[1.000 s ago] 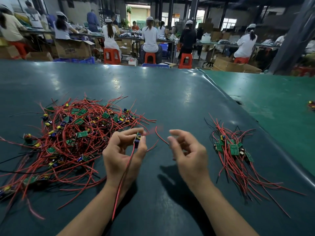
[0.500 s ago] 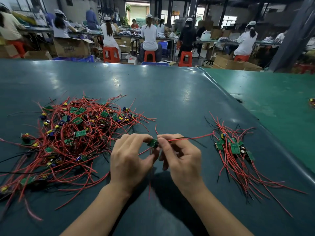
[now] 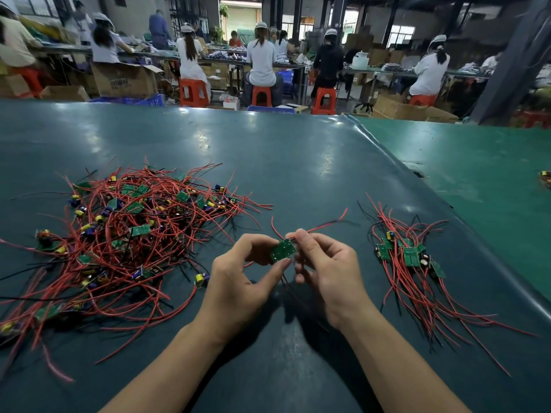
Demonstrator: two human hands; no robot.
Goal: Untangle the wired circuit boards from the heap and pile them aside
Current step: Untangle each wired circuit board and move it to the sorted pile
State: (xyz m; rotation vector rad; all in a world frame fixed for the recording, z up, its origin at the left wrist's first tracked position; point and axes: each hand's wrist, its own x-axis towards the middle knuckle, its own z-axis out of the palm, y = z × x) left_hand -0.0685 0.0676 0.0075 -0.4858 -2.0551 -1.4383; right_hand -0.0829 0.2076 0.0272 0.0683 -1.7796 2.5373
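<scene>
I hold one circuit board at frame centre above the desk, left hand pinching its lower edge and right hand pinching its red leads. Recommended: draw the leads straight rightward, then lay the board on the sorted pile at right, clear of the heap at left.

One head-worn view only (wide-angle, edges bowed), looking forward and down, close over the dark green table, its top edge catching seated workers well beyond.
</scene>
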